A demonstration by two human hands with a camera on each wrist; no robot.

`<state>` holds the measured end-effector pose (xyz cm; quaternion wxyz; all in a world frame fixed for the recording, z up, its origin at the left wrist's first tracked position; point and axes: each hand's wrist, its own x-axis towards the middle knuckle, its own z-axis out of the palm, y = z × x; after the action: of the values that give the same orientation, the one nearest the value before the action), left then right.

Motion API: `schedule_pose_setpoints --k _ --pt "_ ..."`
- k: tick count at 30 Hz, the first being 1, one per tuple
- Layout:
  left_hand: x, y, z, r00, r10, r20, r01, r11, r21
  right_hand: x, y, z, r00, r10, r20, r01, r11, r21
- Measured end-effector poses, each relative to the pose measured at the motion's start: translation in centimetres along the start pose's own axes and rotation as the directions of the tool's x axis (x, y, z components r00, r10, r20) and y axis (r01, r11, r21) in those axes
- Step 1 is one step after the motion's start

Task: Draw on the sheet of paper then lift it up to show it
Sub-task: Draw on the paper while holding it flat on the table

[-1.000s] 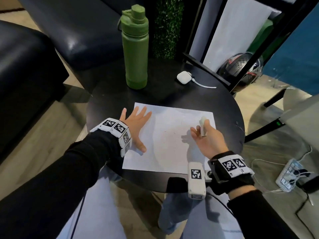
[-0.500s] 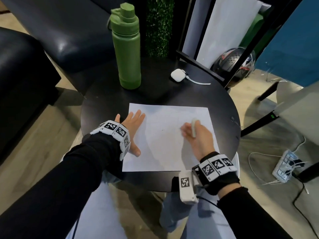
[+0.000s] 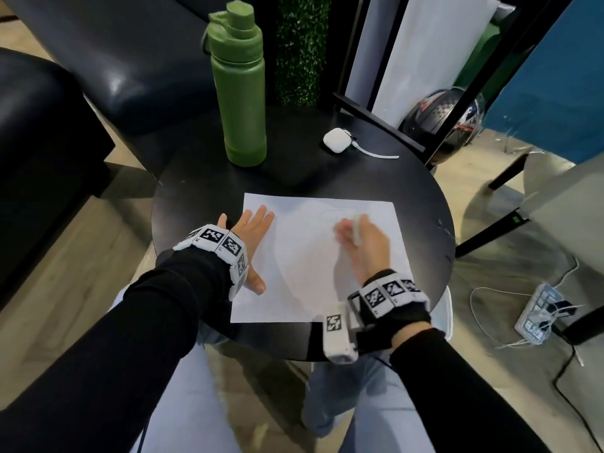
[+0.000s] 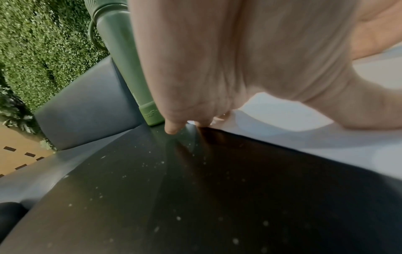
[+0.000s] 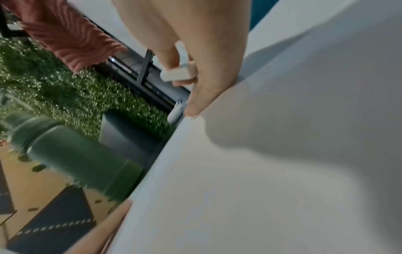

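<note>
On the round black table (image 3: pixel 196 204), we are drawing on the sheet of paper (image 3: pixel 304 273).

We are pressing our left hand (image 3: pixel 251 230) flat on the sheet's left edge, fingers straight and spread, the little finger lying on bare tabletop. Our right hand (image 3: pixel 362 243), blurred, is curling its fingers around a short white drawing tool (image 5: pixel 178 74) over the far right part of the sheet. The paper is lying flat on the near half of the table, white, rectangular, its drawn marks too faint to read. At the far side a green bottle (image 3: pixel 240 89) is standing upright, with a white earbud case (image 3: pixel 336 140) to its right.
</note>
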<state>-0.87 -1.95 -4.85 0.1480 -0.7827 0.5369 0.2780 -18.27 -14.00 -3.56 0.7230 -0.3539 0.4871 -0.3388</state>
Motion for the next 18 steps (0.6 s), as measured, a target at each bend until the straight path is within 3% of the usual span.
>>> schedule_pose_setpoints --k 1,3,5,7,9,11,15,18 --pt "0.1 0.0 0.0 1.000 -0.001 0.003 0.001 1.000 0.001 0.4 -0.9 -0.6 0.996 -0.065 -0.060 0.063 0.998 -0.031" --pt "0.1 -0.1 0.0 1.000 -0.003 0.005 0.003 1.000 0.000 -0.5 -1.4 -0.5 0.995 -0.096 -0.019 0.095 0.995 -0.040" --pt "0.0 0.0 -0.1 1.000 -0.011 0.004 0.011 1.000 -0.006 -2.3 0.6 0.6 0.987 0.021 0.157 -0.019 1.000 -0.018" --pt "0.0 0.2 -0.1 1.000 -0.017 -0.002 0.017 1.000 0.006 -5.0 3.6 2.0 0.926 0.209 0.314 -0.158 0.971 -0.181" --pt "0.0 0.3 -0.1 1.000 -0.022 -0.010 0.022 0.999 0.029 -6.2 5.3 2.5 0.878 0.325 0.351 -0.270 0.943 -0.196" --pt "0.1 0.2 0.0 1.000 -0.014 -0.007 0.015 1.000 0.018 -5.1 4.9 1.4 0.895 0.314 0.318 -0.283 0.949 -0.140" --pt "0.0 0.1 -0.1 1.000 -0.015 0.005 0.015 1.000 0.020 -1.0 0.7 -2.3 0.992 0.084 0.094 -0.087 0.996 0.021" --pt "0.0 0.2 -0.3 1.000 -0.017 0.011 0.016 0.999 0.030 -0.3 -1.8 -3.9 0.999 -0.021 -0.034 0.022 1.000 0.022"
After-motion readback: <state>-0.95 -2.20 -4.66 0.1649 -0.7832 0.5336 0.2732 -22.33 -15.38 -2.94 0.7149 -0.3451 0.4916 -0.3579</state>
